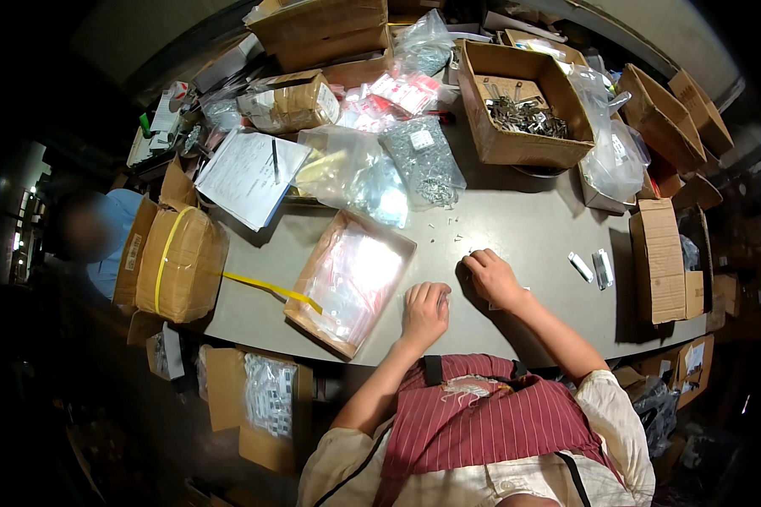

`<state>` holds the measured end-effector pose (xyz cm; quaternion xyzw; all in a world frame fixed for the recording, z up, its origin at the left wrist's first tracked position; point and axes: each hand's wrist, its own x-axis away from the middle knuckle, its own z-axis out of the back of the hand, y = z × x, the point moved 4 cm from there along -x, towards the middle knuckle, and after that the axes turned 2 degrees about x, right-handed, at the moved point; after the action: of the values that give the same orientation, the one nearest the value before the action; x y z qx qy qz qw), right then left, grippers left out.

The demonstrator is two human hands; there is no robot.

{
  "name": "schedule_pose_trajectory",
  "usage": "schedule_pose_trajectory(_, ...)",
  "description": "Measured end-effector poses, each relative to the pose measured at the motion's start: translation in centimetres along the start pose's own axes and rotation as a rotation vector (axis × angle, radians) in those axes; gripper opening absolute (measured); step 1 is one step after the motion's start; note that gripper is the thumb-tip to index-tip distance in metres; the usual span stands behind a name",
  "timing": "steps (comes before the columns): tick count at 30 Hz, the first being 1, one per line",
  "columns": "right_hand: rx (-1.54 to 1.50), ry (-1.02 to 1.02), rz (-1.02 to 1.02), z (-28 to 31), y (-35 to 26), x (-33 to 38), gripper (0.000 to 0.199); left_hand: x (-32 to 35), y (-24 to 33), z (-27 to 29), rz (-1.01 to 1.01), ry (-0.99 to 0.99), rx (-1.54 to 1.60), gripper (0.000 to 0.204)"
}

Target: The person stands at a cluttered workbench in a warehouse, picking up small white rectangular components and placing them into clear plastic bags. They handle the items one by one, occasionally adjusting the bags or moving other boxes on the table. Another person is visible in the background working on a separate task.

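My right hand (pixel 492 277) reaches to the middle of the grey table, its fingertips drawn together at the surface by a few loose small screws (pixel 457 236). Whatever is between those fingertips is too small to make out. Closer to me, my left hand (pixel 426 311) is curled closed, and its contents are hidden. Left of it lies a shallow cardboard tray (pixel 320 331) of clear plastic bags (pixel 355 275). Beyond the screws rests a clear bag of small metal hardware (pixel 427 160). Partly under my right forearm is a small pale piece I cannot identify.
Two small metal-and-white parts (pixel 590 268) lie at the right. A cardboard box of metal pieces (pixel 524 148) stands at the back. Papers with a pen (pixel 252 177) and a carton with a yellow strap (pixel 182 262) are at the left, where another person (pixel 114 237) is visible.
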<state>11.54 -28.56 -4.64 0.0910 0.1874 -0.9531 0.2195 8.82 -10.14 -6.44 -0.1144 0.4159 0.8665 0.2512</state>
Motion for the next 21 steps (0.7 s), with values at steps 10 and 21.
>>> schedule_pose_trajectory(10,-0.201,0.024,-0.091,1.7,3.2,-0.8,0.042,-0.1,0.6,0.5,0.032,0.022,0.010,0.019)
schedule_pose_trajectory(21,-0.081,-0.061,-0.115,1.7,1.1,0.7,0.031,-0.1,0.5,0.3,0.046,0.020,0.029,0.021)
